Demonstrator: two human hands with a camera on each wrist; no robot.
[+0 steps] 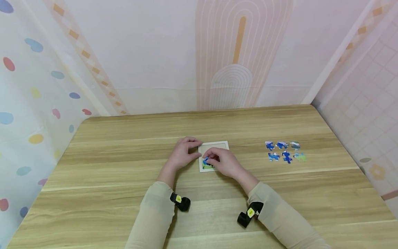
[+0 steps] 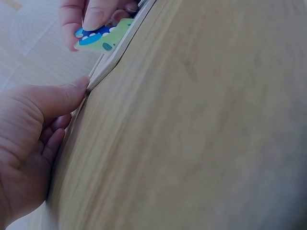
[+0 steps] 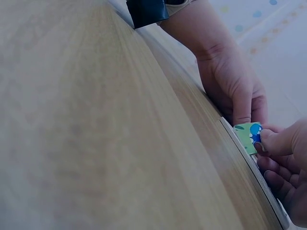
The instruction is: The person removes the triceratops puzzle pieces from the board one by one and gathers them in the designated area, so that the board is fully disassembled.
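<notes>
From the head view, a small puzzle board (image 1: 214, 147) lay in the middle of the wooden table (image 1: 124, 155); the left hand (image 1: 183, 152) held the board's left edge, its grip bent against it; the right hand (image 1: 222, 162) pinched a blue and green puzzle piece (image 1: 206, 162) at the board's near left corner; six loose pieces (image 1: 284, 151) waited in two rows well off to the right, so I think most of the puzzle was left to do; there was lots of bare table all around.

From the left wrist view, the left thumb (image 2: 57, 98) pressed the board's edge (image 2: 103, 72); the piece (image 2: 100, 38) sat under the other hand's fingers.

From the right wrist view, the right fingers (image 3: 280, 143) pinched the piece (image 3: 249, 135) just inside the board's rim (image 3: 254, 177).
</notes>
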